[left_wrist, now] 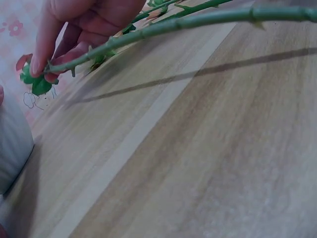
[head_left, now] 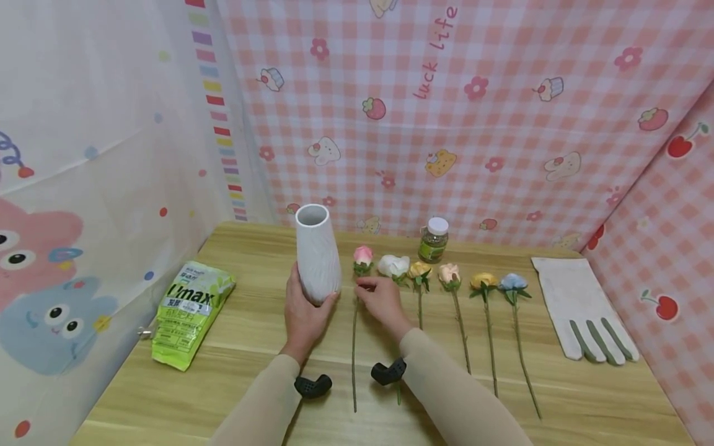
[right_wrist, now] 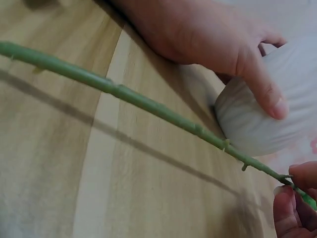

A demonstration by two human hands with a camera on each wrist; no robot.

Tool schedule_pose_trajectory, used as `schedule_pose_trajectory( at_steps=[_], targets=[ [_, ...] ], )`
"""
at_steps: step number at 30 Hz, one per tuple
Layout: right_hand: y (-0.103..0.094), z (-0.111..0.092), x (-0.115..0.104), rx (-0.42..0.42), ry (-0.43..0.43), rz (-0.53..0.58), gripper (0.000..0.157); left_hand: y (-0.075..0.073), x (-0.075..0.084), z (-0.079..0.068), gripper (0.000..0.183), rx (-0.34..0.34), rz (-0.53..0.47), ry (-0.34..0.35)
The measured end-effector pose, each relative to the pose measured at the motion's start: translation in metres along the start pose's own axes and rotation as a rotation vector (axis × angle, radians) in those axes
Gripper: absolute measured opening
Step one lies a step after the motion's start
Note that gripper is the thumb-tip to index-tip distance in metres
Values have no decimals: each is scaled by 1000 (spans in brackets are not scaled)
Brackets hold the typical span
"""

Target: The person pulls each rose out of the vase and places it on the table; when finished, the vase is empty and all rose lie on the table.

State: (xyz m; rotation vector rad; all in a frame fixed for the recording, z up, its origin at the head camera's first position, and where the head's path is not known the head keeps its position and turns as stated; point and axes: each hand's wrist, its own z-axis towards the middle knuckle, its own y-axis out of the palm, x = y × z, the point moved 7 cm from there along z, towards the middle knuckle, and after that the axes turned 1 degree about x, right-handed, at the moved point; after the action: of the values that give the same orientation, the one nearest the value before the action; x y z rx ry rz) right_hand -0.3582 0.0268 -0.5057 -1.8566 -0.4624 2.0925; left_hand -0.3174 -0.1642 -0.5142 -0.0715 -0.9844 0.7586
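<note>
My left hand (head_left: 304, 322) grips the lower part of a white ribbed vase (head_left: 319, 260), thumb along its near right side. The vase stands upright with its round mouth showing dark-free and pale inside. Just right of it, my right hand (head_left: 385, 303) pinches a pink artificial rose (head_left: 363, 255) high on its stem, below the green leaves. In the right wrist view the thorny stem (right_wrist: 143, 101) runs above the tabletop, its shadow apart from it. Thumb and fingertips of the right hand (left_wrist: 94, 20) close on the stem in the left wrist view.
Right of my hand lie several artificial flowers: white (head_left: 393, 266), yellow (head_left: 419, 270), peach (head_left: 449, 273), another yellow (head_left: 483, 280) and blue (head_left: 513, 282). Behind them stands a white-lidded jar (head_left: 434, 241). A green fertilizer bag (head_left: 192, 313) lies left, white gloves (head_left: 582, 306) right.
</note>
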Motion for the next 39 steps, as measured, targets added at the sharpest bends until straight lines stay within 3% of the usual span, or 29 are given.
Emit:
schedule_pose_trajectory(
  at_steps=[7, 16, 32, 39],
  targets=[
    [3, 7, -3, 16, 4, -109, 13, 0, -1, 0, 103, -1, 2, -8],
    [8, 13, 0, 18, 33, -156, 10, -1, 0, 3, 104, 12, -4, 1],
    [15, 2, 8, -40, 65, -91, 17, -3, 5, 2, 102, -9, -25, -10],
    [1, -11, -1, -40, 23, -41, 21, -3, 3, 1, 103, 2, -21, -7]
  ],
)
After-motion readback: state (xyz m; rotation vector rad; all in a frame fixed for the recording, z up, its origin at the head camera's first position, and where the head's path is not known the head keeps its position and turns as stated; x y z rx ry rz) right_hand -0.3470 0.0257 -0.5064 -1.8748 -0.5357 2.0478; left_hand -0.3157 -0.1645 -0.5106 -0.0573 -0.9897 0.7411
